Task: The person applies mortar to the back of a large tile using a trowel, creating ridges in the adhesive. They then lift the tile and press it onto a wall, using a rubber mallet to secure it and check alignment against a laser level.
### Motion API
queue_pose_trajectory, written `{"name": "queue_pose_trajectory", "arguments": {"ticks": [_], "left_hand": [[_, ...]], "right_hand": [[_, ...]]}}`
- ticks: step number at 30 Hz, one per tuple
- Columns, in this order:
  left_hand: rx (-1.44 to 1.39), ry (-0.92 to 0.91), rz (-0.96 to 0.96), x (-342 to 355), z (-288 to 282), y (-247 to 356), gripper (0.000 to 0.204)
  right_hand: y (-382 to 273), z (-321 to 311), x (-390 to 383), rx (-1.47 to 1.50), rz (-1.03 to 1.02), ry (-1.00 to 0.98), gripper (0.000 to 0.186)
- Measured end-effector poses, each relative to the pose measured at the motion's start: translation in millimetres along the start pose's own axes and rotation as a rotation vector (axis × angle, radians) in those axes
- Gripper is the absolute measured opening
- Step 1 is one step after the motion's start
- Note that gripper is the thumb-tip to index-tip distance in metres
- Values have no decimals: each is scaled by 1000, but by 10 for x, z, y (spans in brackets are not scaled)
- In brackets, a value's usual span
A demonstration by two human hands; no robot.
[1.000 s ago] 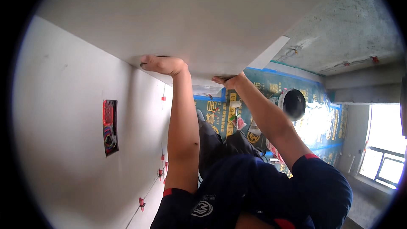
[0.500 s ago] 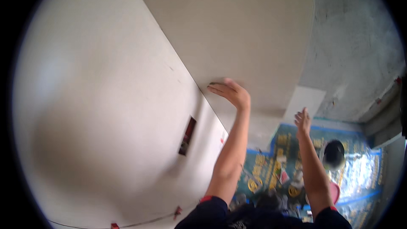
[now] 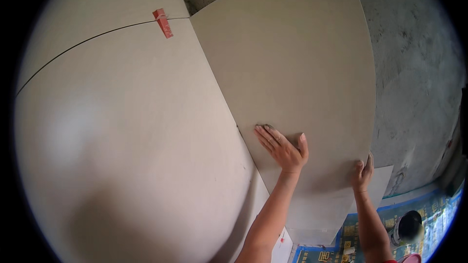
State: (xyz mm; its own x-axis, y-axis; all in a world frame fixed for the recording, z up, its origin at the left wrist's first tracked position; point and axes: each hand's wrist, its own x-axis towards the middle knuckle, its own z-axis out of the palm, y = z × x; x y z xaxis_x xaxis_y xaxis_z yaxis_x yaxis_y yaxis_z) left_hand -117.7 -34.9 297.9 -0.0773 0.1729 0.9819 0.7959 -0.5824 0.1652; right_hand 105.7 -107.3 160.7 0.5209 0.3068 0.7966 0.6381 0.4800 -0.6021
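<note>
A large beige wall tile [image 3: 292, 68] stands against the wall, its left edge meeting a tiled side wall [image 3: 136, 117] at the corner. My left hand [image 3: 282, 148] lies on the tile's face near that corner, fingers stretched out and thumb spread. Lower on the right, my right hand [image 3: 363, 173] is at the tile's right edge. Its thumb is on the face and its fingers run along the edge. A smaller pale panel [image 3: 382, 180] shows behind my right hand, partly hidden.
A red wedge [image 3: 163, 23] sits in a joint of the side wall. Bare grey wall [image 3: 414, 68] lies to the right. Below, blue-taped green sheeting [image 3: 351, 231] covers the floor, with a dark-mouthed bucket [image 3: 408, 226] and a pink round container [image 3: 411, 258] on it.
The view has tilted up, bringing the tile's upper edge and red wedge into sight. My left hand is now flat on the tile; my right hand has gone from beside the tile to its right edge.
</note>
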Motion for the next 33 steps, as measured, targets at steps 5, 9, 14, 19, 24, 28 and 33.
{"name": "queue_pose_trajectory", "arguments": {"ticks": [5,9,14,19,24,28,33], "left_hand": [[-3,32,17,44,-19,-22,91],[-15,-8,-1,21,9,39,92],[32,17,9,-43,71,-113,89],[55,45,31,193,225,-45,90],[11,-52,-86,-221,495,154,85],[51,-128,120,-734,498,379,84],[-16,-109,140,-948,580,593,86]], "right_hand": [[-89,34,23,9,30,-24,65],[-53,-39,-27,-159,91,15,63],[-143,-288,-563,-318,153,-66,59],[69,-1842,-2396,-534,775,-319,48],[-396,-4511,-5302,-1229,1604,-566,61],[-1559,-5225,-5971,-1308,2114,-278,40],[-1278,-6073,-6485,-1177,2168,-187,19]]}}
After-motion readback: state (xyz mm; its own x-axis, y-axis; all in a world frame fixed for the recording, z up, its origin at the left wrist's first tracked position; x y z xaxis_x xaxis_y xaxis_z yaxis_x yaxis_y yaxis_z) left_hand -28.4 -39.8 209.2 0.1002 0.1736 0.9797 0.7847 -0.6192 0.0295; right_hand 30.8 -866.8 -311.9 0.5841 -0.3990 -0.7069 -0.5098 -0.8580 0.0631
